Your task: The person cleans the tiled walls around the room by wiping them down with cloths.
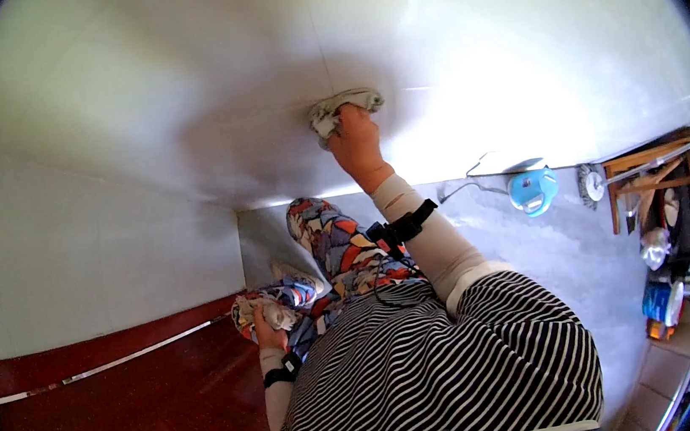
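Observation:
My right hand (358, 142) is closed around a crumpled, pale patterned cloth (347, 103) and presses it flat on the white tiled wall (461, 40). Some of its fingers are hidden in the folds. Lower down, near my knee in patterned trousers (339, 242), my left hand (269, 328) grips a second crumpled rag (275, 314), light beige in colour. That rag hangs beside the edge of a dark red surface.
The dark red surface (129, 410) lies at lower left. On the grey floor (572, 266) stands a light blue appliance (533, 191) with a cord. A round brush (590, 186) on a pole, a wooden stool (656, 180) and bagged items are at right.

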The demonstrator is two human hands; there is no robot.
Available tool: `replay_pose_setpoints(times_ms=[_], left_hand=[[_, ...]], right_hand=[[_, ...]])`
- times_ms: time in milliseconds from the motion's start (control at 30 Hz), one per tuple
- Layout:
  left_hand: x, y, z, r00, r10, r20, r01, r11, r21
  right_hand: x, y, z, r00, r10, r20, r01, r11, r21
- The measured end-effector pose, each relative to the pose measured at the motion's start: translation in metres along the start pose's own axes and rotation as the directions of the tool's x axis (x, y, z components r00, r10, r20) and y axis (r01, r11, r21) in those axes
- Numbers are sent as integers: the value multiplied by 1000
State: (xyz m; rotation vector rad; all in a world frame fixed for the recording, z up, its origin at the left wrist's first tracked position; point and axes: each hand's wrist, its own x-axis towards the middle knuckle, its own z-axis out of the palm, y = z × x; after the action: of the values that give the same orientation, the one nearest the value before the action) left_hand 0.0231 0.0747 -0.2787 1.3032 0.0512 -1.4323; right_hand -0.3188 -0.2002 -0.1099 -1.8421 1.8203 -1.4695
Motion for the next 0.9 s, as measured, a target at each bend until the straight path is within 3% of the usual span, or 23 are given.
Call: replay_pose_setpoints(times_ms=[67, 167, 233, 300, 367, 433, 467, 567, 700, 733, 800, 900], left_hand=[[-1, -2, -3, 999, 1, 39, -1, 1000, 0], [2, -8, -4, 1000, 6, 19, -5, 999, -46], [-2, -9, 1, 999, 30, -43, -31, 999, -17], [11, -17, -12, 999, 18, -41, -20, 999, -28], [19, -19, -23, 999, 8, -45, -9, 999, -33], [23, -17, -28, 999, -16, 51, 20, 998, -63], [22, -20, -36, 974, 140, 177, -181, 953, 241], [39, -26, -54, 986, 109, 125, -137, 960, 245], [38, -25, -49, 996, 69, 51, -75, 988, 133], [43, -29, -59, 967, 208, 144, -247, 903, 350], [46, -33, -69, 912, 317, 259, -409, 743, 530], [14, -11, -19, 970, 210, 123, -240, 904, 355]], right_hand=[[1, -3, -1, 985, -6, 171, 8, 1000, -14], [6, 2, -16, 981, -8, 194, 22, 997, -70], [6, 11, -37, 995, -100, 9, 100, 993, -63], [3, 28, -48, 990, -63, -124, 44, 988, -150], [4, 41, -65, 972, -56, -229, 32, 994, -105], [1, 65, -73, 951, -62, -301, 23, 991, -132], [2, 67, -80, 937, -20, -348, -16, 995, -101], [0, 72, -91, 910, 57, -412, -87, 995, -53], [-3, 55, -76, 920, 31, -390, -101, 982, -159], [-2, 49, -69, 930, 23, -367, -94, 980, -175], [-1, 34, -51, 952, 8, -305, -70, 979, -192], [2, 15, -27, 968, -45, -246, -15, 972, -236]])
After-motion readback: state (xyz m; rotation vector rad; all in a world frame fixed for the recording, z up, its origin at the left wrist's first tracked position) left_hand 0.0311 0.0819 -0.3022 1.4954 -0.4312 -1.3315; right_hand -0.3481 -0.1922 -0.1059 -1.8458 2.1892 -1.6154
